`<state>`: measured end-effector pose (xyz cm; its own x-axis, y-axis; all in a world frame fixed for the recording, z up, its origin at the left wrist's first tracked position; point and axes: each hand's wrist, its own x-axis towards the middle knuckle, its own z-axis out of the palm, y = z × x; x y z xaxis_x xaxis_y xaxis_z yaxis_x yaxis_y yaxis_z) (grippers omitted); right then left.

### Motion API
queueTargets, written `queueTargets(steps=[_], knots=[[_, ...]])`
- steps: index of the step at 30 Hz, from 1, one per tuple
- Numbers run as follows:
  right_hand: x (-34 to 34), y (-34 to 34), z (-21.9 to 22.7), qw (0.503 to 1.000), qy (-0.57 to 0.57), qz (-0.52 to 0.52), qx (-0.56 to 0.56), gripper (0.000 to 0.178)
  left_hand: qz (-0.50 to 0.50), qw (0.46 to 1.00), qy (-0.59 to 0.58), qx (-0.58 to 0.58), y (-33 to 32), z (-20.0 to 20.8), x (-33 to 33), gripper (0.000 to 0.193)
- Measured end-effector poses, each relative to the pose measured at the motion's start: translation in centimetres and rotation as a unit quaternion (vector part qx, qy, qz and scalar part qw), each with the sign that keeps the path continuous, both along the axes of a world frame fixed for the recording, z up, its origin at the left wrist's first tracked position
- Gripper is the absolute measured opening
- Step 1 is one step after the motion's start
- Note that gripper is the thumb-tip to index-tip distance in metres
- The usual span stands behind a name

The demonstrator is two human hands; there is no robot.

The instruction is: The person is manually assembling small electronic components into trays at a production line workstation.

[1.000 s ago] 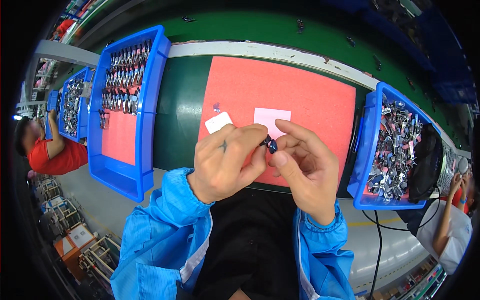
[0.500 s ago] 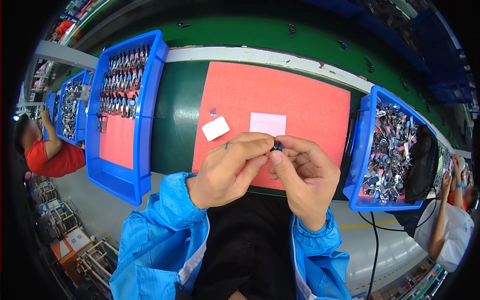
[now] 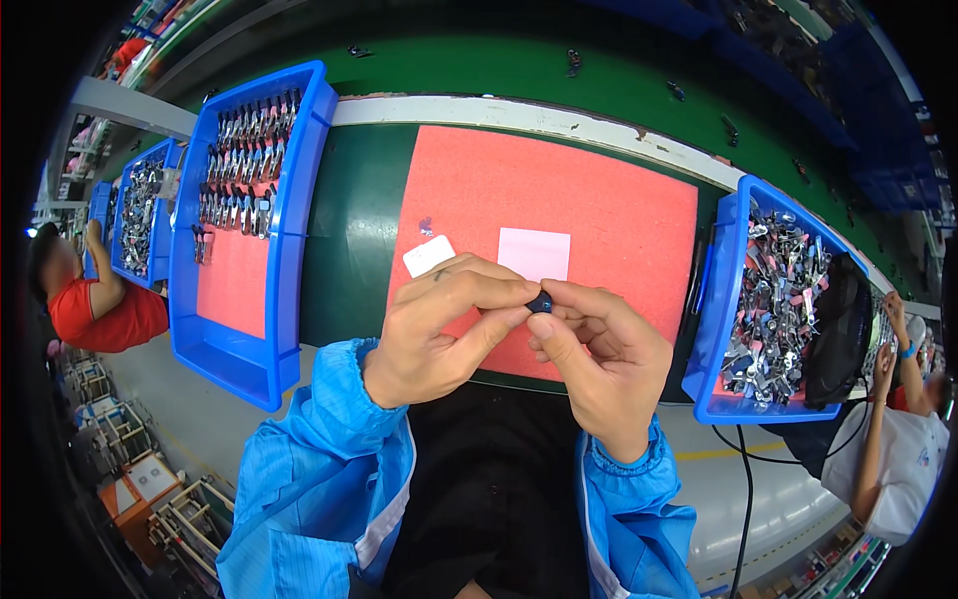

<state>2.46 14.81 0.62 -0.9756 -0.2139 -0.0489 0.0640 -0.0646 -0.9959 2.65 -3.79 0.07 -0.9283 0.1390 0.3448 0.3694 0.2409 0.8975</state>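
Note:
A small dark piece (image 3: 541, 301), black-blue and glossy, is pinched between both my hands above the near part of a pink foam mat (image 3: 619, 220). My left hand (image 3: 439, 319) has it between thumb and index finger. From the other side, the thumb and index fingertip of my right hand (image 3: 604, 354) press on it too. My fingers hide much of the piece, so its exact kind does not show. Just beyond my hands lie a pink paper square (image 3: 534, 252) and, partly covered by my left hand, a white box-like object (image 3: 427, 256).
To the left, a blue tray (image 3: 289, 329) holds rows of small metal pieces (image 3: 244, 160) with coloured ends. A blue bin (image 3: 704, 349) at right holds a jumbled heap of similar pieces. Beyond the bench, a green belt (image 3: 469, 60) carries scattered pieces. Co-workers sit at both sides.
Both hands have shifted slightly left with the dark piece, which now shows a broader rounded face. My left hand covers more of the white object. Pieces on the green belt have moved slightly left.

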Motion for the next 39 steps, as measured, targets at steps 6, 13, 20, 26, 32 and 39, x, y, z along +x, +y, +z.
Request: queueTargets(steps=[6, 13, 20, 26, 32, 39], knots=[[-0.1, 0.1, -0.2, 0.999, -0.002, 0.019, -0.034, 0.027, 0.007, 0.999, 0.029, -0.031, 0.1, -0.1, 0.0, 0.017], [-0.2, 0.5, -0.3, 0.994, -0.057, 0.045, -0.085, 0.026, -0.005, 1.0, 0.004, -0.024, -0.1, -0.6, 0.2, 0.016], [0.1, 0.4, -2.2, 0.994, -0.078, 0.052, -0.058, 0.027, -0.006, 0.998, -0.016, -0.057, 0.0, -1.5, 0.5, 0.016], [0.7, 0.3, -4.2, 0.99, -0.103, 0.069, -0.061, 0.031, 0.021, 0.992, -0.124, -0.01, 0.8, -2.6, 1.8, 0.018], [0.6, -0.2, -3.3, 0.995, -0.092, 0.042, -0.024, 0.032, 0.107, 0.971, -0.195, 0.087, -2.0, -3.8, 1.8, 0.017], [0.1, 1.8, -2.9, 0.996, -0.084, 0.033, -0.014, 0.028, 0.175, 0.944, 0.057, -0.275, -6.1, -4.6, 0.9, 0.02]])
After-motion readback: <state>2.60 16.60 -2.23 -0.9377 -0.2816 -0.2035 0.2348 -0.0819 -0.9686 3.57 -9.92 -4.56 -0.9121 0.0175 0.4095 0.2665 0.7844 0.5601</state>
